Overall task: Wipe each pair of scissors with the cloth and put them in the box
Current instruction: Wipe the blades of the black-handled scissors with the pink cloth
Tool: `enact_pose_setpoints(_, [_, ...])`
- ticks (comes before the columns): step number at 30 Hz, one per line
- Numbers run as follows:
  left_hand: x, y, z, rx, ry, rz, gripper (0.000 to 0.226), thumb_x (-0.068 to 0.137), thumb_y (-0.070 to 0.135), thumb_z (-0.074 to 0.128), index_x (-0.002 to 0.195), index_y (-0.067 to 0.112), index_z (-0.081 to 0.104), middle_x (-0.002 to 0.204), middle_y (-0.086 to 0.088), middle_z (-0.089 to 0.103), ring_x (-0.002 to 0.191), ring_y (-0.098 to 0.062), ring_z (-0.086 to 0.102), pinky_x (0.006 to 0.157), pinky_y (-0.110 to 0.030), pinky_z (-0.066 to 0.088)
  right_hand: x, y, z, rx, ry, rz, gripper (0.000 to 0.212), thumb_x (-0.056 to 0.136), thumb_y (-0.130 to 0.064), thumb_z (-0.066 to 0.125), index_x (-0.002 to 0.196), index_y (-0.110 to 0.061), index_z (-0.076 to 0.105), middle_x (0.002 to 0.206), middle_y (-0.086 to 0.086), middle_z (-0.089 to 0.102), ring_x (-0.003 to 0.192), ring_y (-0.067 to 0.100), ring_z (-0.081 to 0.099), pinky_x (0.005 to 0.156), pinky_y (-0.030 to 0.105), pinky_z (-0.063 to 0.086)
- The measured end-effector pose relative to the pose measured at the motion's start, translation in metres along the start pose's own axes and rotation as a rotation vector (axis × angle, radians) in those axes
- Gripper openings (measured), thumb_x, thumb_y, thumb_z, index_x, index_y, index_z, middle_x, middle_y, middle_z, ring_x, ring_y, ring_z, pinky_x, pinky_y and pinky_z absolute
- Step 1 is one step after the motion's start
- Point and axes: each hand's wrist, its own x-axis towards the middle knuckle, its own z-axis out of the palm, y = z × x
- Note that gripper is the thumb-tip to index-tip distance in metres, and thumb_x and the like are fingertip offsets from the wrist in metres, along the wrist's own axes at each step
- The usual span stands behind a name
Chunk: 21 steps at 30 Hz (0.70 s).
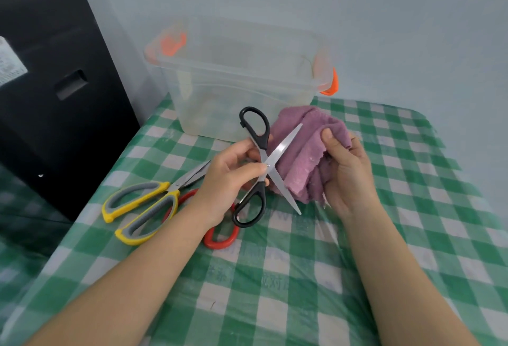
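My left hand (233,175) pinches the black-handled scissors (254,126) at the pivot, blades spread wide apart above the table. My right hand (346,170) grips a bunched purple cloth (299,153) just right of the blades, touching them. Yellow-and-grey scissors (143,205) lie on the table at the left. Red-handled scissors (220,238) lie partly hidden under my left wrist. A clear plastic box (239,76) with orange latches stands open behind my hands.
A table under a green-and-white checked cloth (302,277) fills the foreground. A large black case (55,84) stands off the table's left edge. A pale wall is right behind the box.
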Motion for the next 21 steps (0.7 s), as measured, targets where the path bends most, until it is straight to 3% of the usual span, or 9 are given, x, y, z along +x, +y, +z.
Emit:
enact_pose_setpoints(2, [-0.001, 0.002, 0.002, -0.018, -0.001, 0.009, 0.028, 0.076, 0.007, 0.06, 0.1, 0.018, 0.069, 0.072, 0.007, 0.06, 0.064, -0.01, 0.062, 0.061, -0.018, 0.05, -0.004, 0.001, 0.003, -0.107, -0.089, 0.049, 0.024, 0.072, -0.013, 0.071, 0.09, -0.012, 0.055, 0.084, 0.006, 0.069, 0.077, 0.018, 0.067, 0.077, 0.035, 0.057])
enact_pose_setpoints(6, [-0.003, 0.005, 0.005, 0.027, -0.04, 0.034, 0.031, 0.086, -0.009, 0.058, 0.1, 0.017, 0.066, 0.069, 0.014, 0.063, 0.066, -0.005, 0.062, 0.061, -0.015, 0.049, -0.013, 0.007, 0.014, -0.194, -0.119, 0.035, 0.029, 0.065, -0.012, 0.073, 0.084, -0.013, 0.052, 0.068, -0.001, 0.068, 0.059, 0.011, 0.065, 0.052, 0.025, 0.053])
enact_pose_setpoints(9, [-0.004, 0.006, 0.007, 0.035, -0.003, 0.05, 0.029, 0.086, 0.003, 0.061, 0.105, 0.024, 0.065, 0.076, 0.013, 0.068, 0.074, -0.004, 0.064, 0.066, -0.016, 0.05, -0.014, 0.004, 0.015, -0.163, -0.047, 0.018, 0.028, 0.067, -0.008, 0.073, 0.083, -0.013, 0.051, 0.066, -0.001, 0.067, 0.057, 0.011, 0.064, 0.052, 0.024, 0.053])
enact_pose_setpoints(11, [-0.002, 0.002, 0.007, 0.101, 0.106, 0.064, 0.026, 0.088, 0.01, 0.062, 0.106, 0.028, 0.064, 0.08, 0.011, 0.069, 0.072, -0.002, 0.065, 0.064, -0.015, 0.049, -0.012, 0.004, 0.014, -0.124, -0.008, 0.05, 0.026, 0.071, -0.005, 0.073, 0.084, -0.013, 0.052, 0.071, 0.003, 0.065, 0.059, 0.012, 0.064, 0.054, 0.024, 0.055])
enact_pose_setpoints(14, [0.002, -0.006, 0.004, 0.305, 0.249, 0.262, 0.026, 0.095, 0.01, 0.057, 0.107, 0.033, 0.06, 0.092, 0.01, 0.06, 0.073, -0.001, 0.062, 0.063, -0.018, 0.05, -0.009, 0.002, 0.012, -0.084, 0.033, 0.116, 0.02, 0.08, -0.003, 0.069, 0.085, -0.013, 0.052, 0.073, 0.005, 0.063, 0.059, 0.013, 0.062, 0.055, 0.024, 0.055])
enact_pose_setpoints(17, [0.003, -0.011, 0.0, 0.638, 0.237, 0.503, 0.023, 0.09, 0.022, 0.06, 0.109, 0.035, 0.062, 0.109, 0.015, 0.044, 0.096, 0.001, 0.053, 0.085, -0.018, 0.047, -0.009, 0.002, 0.011, -0.092, 0.052, 0.149, 0.017, 0.084, -0.004, 0.068, 0.087, -0.012, 0.054, 0.071, 0.004, 0.062, 0.056, 0.011, 0.061, 0.053, 0.023, 0.054])
enact_pose_setpoints(19, [0.001, -0.013, 0.001, 0.779, 0.175, 0.644, 0.024, 0.09, 0.022, 0.063, 0.113, 0.027, 0.067, 0.112, 0.01, 0.045, 0.107, -0.012, 0.05, 0.095, -0.02, 0.041, -0.009, 0.004, 0.011, -0.093, 0.042, 0.174, 0.017, 0.082, -0.004, 0.069, 0.088, -0.011, 0.054, 0.07, 0.004, 0.062, 0.055, 0.011, 0.062, 0.051, 0.023, 0.053])
enact_pose_setpoints(21, [0.002, -0.014, 0.002, 0.871, 0.136, 0.735, 0.018, 0.088, 0.019, 0.067, 0.104, 0.02, 0.075, 0.115, 0.001, 0.051, 0.107, -0.023, 0.05, 0.095, -0.022, 0.038, -0.009, 0.005, 0.011, -0.112, 0.019, 0.2, 0.022, 0.075, -0.008, 0.072, 0.09, -0.01, 0.055, 0.069, 0.004, 0.064, 0.054, 0.011, 0.062, 0.051, 0.023, 0.053])
